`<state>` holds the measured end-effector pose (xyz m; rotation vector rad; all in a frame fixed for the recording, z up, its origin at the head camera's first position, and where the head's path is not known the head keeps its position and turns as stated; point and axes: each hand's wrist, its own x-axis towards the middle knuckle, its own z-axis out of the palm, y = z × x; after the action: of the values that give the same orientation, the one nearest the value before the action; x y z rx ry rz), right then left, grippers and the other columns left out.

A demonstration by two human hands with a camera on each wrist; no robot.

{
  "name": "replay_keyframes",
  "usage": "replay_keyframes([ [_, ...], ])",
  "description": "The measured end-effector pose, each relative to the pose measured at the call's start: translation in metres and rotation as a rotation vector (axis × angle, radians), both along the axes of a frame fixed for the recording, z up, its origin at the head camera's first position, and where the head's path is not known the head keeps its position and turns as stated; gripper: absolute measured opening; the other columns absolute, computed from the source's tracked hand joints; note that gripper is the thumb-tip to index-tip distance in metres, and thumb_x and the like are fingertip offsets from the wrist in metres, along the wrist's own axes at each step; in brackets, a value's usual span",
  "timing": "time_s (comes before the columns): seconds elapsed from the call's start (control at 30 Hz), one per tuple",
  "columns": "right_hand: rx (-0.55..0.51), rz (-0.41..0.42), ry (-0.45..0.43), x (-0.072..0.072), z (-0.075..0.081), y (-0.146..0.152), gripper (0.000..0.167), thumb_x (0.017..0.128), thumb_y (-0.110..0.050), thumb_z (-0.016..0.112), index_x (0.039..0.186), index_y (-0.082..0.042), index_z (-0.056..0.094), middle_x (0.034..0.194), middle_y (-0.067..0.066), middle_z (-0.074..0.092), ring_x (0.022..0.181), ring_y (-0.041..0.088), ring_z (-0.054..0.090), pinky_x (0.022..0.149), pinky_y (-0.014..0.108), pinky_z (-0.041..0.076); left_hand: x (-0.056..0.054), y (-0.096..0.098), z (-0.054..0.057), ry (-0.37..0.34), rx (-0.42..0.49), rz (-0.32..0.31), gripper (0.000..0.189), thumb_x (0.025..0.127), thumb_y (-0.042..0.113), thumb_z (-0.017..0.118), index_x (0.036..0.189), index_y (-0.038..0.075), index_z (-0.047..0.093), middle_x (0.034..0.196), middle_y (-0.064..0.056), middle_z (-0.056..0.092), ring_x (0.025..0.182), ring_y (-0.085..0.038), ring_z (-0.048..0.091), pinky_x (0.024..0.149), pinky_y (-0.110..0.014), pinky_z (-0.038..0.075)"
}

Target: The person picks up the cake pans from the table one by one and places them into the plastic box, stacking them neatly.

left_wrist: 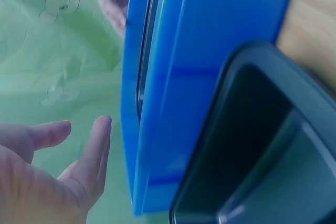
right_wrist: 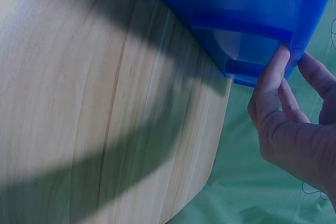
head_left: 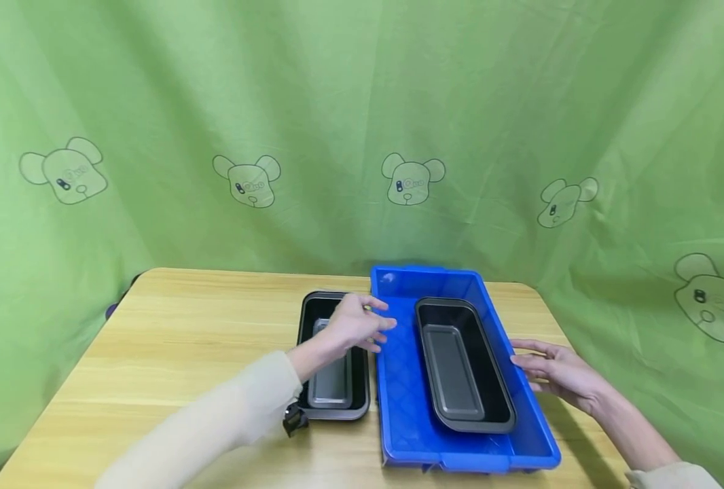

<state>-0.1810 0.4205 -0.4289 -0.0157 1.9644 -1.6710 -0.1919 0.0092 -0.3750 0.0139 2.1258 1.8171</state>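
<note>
Inside a blue plastic bin [head_left: 401, 407] lies a dark loaf pan [head_left: 454, 373], toward the bin's right wall. A second dark loaf pan [head_left: 331, 380] rests on the table just left of the bin. My left hand [head_left: 356, 322] hovers over this second pan by the bin's left rim, fingers spread and holding nothing. In the left wrist view, its fingers [left_wrist: 94, 156] appear apart from the bin wall. At the bin's right side, my right hand [head_left: 560, 370] touches the outer wall near the rim with loosely extended fingertips [right_wrist: 281, 59].
The wooden table [head_left: 215, 326] extends left of the pans. A green curtain [head_left: 337, 102] with bear-face prints hangs behind and around it. A small black object [head_left: 295, 418] shows beside the left sleeve.
</note>
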Motion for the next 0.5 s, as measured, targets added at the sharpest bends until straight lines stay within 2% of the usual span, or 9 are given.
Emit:
replay_keyframes([
  [0.13, -0.004, 0.004, 0.004, 0.000, 0.000, 0.000, 0.030, 0.110, -0.015, 0.055, 0.139, -0.022, 0.057, 0.117, -0.007, 0.078, 0.107, 0.012, 0.076, 0.093, 0.033, 0.067, -0.006, -0.024, 0.001, 0.001, -0.012, 0.037, 0.039, 0.094, 0.010, 0.078, 0.131, 0.001, 0.067, 0.106, -0.019, 0.080, 0.078, -0.025, 0.078, 0.069, -0.036, 0.071],
  [0.3, -0.001, 0.006, 0.003, 0.000, -0.001, 0.001, 0.029, 0.110, -0.015, 0.055, 0.138, -0.023, 0.057, 0.117, -0.007, 0.078, 0.107, 0.012, 0.076, 0.093, 0.033, 0.067, -0.011, -0.053, 0.001, 0.017, -0.027, 0.076, 0.041, 0.096, 0.009, 0.076, 0.135, 0.000, 0.065, 0.115, -0.021, 0.079, 0.071, -0.016, 0.073, 0.068, -0.034, 0.070],
  [0.5, -0.004, 0.009, 0.007, 0.000, 0.000, 0.000, 0.030, 0.110, -0.014, 0.054, 0.139, -0.022, 0.057, 0.117, -0.007, 0.078, 0.107, 0.012, 0.076, 0.093, 0.032, 0.067, -0.016, -0.085, 0.000, 0.022, -0.044, 0.120, 0.043, 0.098, 0.008, 0.073, 0.138, -0.002, 0.062, 0.121, -0.025, 0.076, 0.070, -0.013, 0.072, 0.068, -0.033, 0.070],
])
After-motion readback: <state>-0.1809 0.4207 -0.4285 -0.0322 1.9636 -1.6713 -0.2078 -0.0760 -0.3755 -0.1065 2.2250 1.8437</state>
